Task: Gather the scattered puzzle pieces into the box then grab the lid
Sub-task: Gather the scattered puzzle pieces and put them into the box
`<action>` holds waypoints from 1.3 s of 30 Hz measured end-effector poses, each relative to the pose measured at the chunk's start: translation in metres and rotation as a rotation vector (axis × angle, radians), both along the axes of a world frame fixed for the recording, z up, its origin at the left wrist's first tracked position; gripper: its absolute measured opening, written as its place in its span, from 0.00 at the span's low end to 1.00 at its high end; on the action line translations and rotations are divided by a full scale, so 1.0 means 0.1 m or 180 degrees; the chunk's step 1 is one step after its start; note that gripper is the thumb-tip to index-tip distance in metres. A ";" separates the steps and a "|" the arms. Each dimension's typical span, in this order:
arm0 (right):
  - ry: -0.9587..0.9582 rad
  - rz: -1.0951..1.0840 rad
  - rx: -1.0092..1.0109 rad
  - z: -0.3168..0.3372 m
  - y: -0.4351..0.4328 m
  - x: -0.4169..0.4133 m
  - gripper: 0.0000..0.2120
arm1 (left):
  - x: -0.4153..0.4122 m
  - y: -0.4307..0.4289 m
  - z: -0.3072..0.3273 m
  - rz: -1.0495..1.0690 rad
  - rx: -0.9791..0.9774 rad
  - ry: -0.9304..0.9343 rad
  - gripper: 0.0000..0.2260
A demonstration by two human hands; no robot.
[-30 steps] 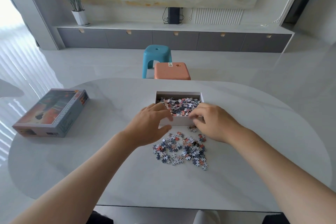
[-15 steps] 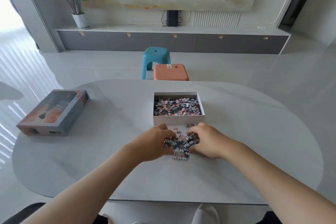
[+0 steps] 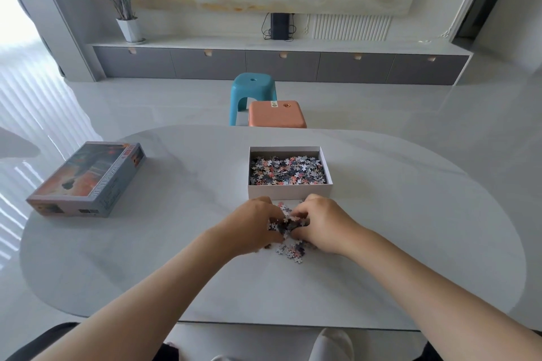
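Lid (image 3: 88, 179) first, at the far left of the table (image 3: 410, 243): it lies picture side up and well apart from the work, probably parked there to keep it out of the way until the pieces are in. Next is the left hand (image 3: 253, 224), fingers curled inward against the heap of loose pieces (image 3: 290, 248), cupping that side so nothing slides off. The heap sits just in front of the box (image 3: 290, 193), which is open at the top with its near wall close to the knuckles, so the lift should be short. The right hand (image 3: 321, 223) mirrors the other, curled round the heap's opposite side, and together they squeeze the pieces into one scoop. A few stragglers lie on the table on the person's side of the hands.

Counted: one lid, one box holding many pieces, one loose heap too fine to number, and two hands, both grasping pieces.
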State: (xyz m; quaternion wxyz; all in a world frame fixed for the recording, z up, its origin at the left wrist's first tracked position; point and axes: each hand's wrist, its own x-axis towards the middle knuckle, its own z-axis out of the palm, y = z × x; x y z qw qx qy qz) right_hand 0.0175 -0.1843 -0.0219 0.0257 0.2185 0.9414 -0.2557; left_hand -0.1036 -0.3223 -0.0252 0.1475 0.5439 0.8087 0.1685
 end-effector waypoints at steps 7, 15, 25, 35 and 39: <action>0.0233 -0.0126 -0.0167 0.16 0.07 -0.08 0.04 | -0.11 0.10 0.09 0.0337 0.0300 -0.0248 0.07; 0.0748 -0.0446 -0.0495 0.43 0.26 -0.28 0.06 | -0.31 0.32 0.34 0.0554 0.0778 -0.0268 0.02; 0.0328 -0.0013 0.1053 0.20 0.55 -0.53 0.24 | -0.50 0.52 0.11 0.0314 -0.0434 0.1275 0.30; -0.0139 0.0014 0.1109 0.08 0.53 -0.58 0.28 | -0.54 0.47 0.04 0.0096 -0.0221 0.1104 0.37; -0.0296 -0.0014 0.1272 0.00 0.48 -0.60 0.31 | -0.53 0.49 0.01 -0.0122 -0.0565 0.1203 0.40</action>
